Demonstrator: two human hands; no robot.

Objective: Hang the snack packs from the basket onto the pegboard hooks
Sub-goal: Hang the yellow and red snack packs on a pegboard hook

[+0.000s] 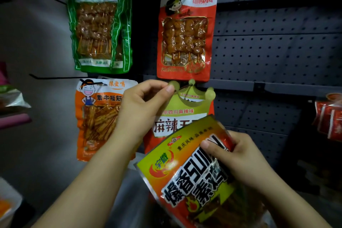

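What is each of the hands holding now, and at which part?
The left hand pinches the crown-shaped top edge of the hanging crown-top pack. The right hand grips the yellow-red pack at its upper right edge.

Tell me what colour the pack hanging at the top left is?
Green, with a clear window showing brown skewered snacks; the head view shows it.

A pale grey wall (37, 42) runs down the left of the frame, plain and dim. At the far left edge a pink ledge (14, 119) juts in at mid height, with a crumpled silvery bag (14, 100) just above it. The lower left corner shows a white container (7, 201) with something orange inside.
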